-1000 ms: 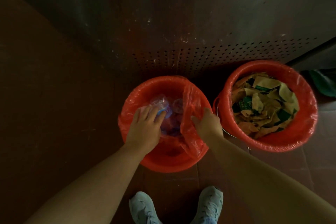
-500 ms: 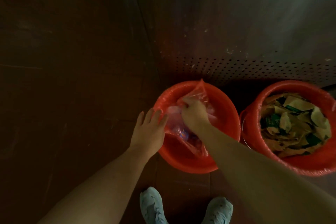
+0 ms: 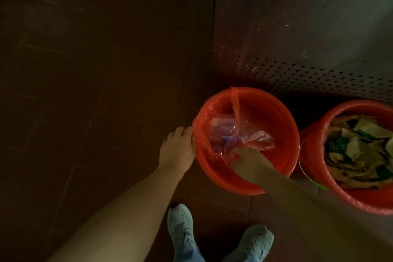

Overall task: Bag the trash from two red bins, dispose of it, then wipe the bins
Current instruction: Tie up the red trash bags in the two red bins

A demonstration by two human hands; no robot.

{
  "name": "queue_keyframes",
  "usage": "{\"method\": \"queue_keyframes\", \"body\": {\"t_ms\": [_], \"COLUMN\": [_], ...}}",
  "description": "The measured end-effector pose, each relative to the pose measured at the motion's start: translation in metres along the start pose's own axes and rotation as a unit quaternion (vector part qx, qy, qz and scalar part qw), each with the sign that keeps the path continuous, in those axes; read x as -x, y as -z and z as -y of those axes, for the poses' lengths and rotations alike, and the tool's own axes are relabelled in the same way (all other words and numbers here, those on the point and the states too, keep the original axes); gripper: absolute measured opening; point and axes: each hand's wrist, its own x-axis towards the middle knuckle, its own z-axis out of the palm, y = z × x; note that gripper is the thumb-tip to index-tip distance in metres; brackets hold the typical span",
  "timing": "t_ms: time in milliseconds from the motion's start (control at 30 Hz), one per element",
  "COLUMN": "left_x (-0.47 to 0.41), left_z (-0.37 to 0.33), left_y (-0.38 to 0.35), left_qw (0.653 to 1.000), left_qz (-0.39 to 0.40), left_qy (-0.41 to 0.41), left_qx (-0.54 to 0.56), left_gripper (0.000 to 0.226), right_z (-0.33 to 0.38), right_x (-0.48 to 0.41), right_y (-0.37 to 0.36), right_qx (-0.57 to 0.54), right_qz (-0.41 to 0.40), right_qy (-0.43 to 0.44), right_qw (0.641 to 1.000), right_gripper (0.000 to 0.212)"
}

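Note:
Two red bins stand on the dark floor. The left bin (image 3: 274, 117) holds a thin red plastic liner bag (image 3: 253, 137) with clear bottles (image 3: 223, 127) inside. My right hand (image 3: 248, 162) reaches into this bin and grips gathered liner plastic near the front. My left hand (image 3: 177, 149) pinches the liner where it still laps over the bin's left rim. A strip of liner stretches up to the far rim. The right bin (image 3: 359, 200) is lined too and full of crumpled brown and green paper (image 3: 361, 151).
A perforated metal panel (image 3: 319, 74) rises right behind both bins. Dark reddish floor (image 3: 85, 112) spreads to the left. My two grey shoes (image 3: 180, 225) stand just in front of the left bin. A wire handle hangs between the bins.
My right hand drew the gathered liner from the bin's middle toward the front. My left hand closed onto the liner at the left rim. The view shifted, putting both bins further right.

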Motion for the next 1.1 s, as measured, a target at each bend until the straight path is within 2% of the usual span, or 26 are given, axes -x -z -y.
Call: {"method": "queue_keyframes", "body": {"t_ms": [100, 200, 400, 533, 633, 700, 767, 833, 900, 967, 1033, 1100], "left_x": [-0.016, -0.041, -0.064, -0.058, -0.047, -0.033, -0.018, -0.006, 0.001, -0.001, -0.002, -0.001], "left_z": [-0.008, -0.015, -0.026, -0.037, -0.059, -0.075, -0.090, -0.103, -0.116, -0.124, -0.129, -0.133], "left_y": [-0.007, -0.016, -0.028, -0.020, -0.007, -0.003, 0.001, 0.007, 0.019, 0.034, 0.053, 0.071], "left_qw": [0.989, 0.967, 0.953, 0.950, 0.956, 0.960, 0.954, 0.935, 0.901, 0.840, 0.788, 0.792], "left_qz": [0.000, 0.005, -0.061, -0.097, -0.114, -0.066, 0.034, 0.096, 0.104, 0.118, 0.167, 0.189], "left_qy": [0.109, 0.178, 0.219, 0.193, 0.079, -0.018, -0.039, 0.008, 0.097, 0.213, 0.293, 0.282], "left_qx": [0.096, 0.180, 0.200, 0.227, 0.258, 0.273, 0.296, 0.341, 0.410, 0.485, 0.516, 0.507], "left_gripper": [0.048, 0.055, 0.019, 0.015, 0.011, 0.009, 0.004, 0.006, 0.012, 0.009, 0.021, 0.018], "right_z": [-0.003, -0.005, -0.014, -0.019, -0.020, -0.021, -0.023, -0.024, -0.024, -0.023, -0.021, -0.017], "right_x": [0.002, -0.001, -0.002, 0.006, 0.013, 0.017, 0.023, 0.030, 0.038, 0.047, 0.055, 0.062], "right_y": [-0.003, -0.008, -0.014, -0.007, 0.004, 0.013, 0.023, 0.034, 0.046, 0.055, 0.063, 0.070], "right_qx": [-0.033, -0.039, -0.064, -0.098, -0.158, -0.212, -0.267, -0.301, -0.329, -0.350, -0.395, -0.441], "right_qz": [-0.042, -0.054, -0.094, -0.131, -0.178, -0.205, -0.222, -0.234, -0.239, -0.239, -0.222, -0.198], "right_qy": [-0.007, 0.004, 0.000, -0.021, -0.053, -0.095, -0.140, -0.170, -0.190, -0.202, -0.203, -0.182], "right_qw": [0.999, 0.998, 0.994, 0.986, 0.970, 0.951, 0.927, 0.909, 0.894, 0.883, 0.868, 0.856], "right_gripper": [0.021, 0.019, 0.019, 0.020, 0.020, 0.014, 0.015, 0.020, 0.022, 0.024, 0.023, 0.022]}}
